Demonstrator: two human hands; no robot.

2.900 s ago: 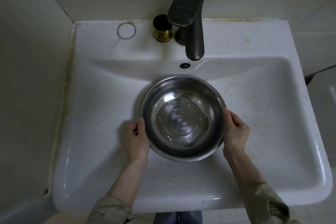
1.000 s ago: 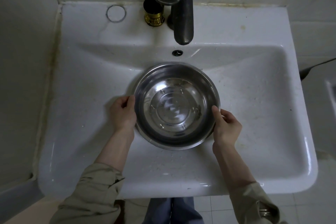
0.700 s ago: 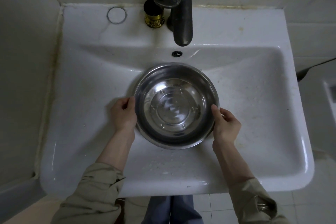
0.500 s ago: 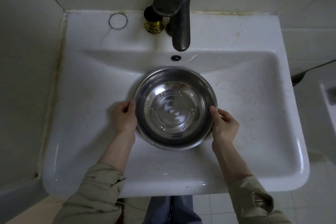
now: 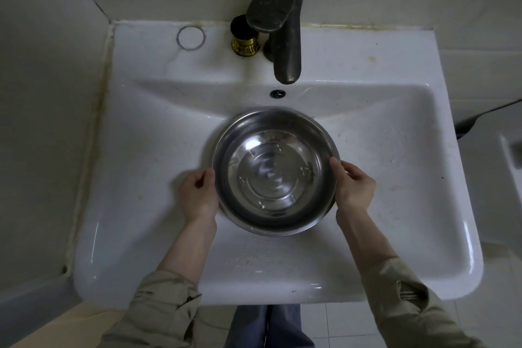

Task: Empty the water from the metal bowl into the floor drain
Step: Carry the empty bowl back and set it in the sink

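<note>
A round metal bowl (image 5: 275, 171) with a little clear water in its bottom is held level over the white sink basin (image 5: 141, 150), below the tap. My left hand (image 5: 197, 195) grips the bowl's left rim and my right hand (image 5: 353, 188) grips its right rim, thumbs on the edge. The floor drain is not in view.
A dark tap (image 5: 282, 17) juts out over the basin from the back ledge, with a black and gold cap (image 5: 244, 37) beside it. A wall stands close on the left. Tiled floor (image 5: 339, 325) shows below the sink's front edge. A white fixture (image 5: 511, 155) is at right.
The bowl stays gripped in both hands over the basin. The view has shifted slightly, so the sink sits lower in frame; the water ripples.
</note>
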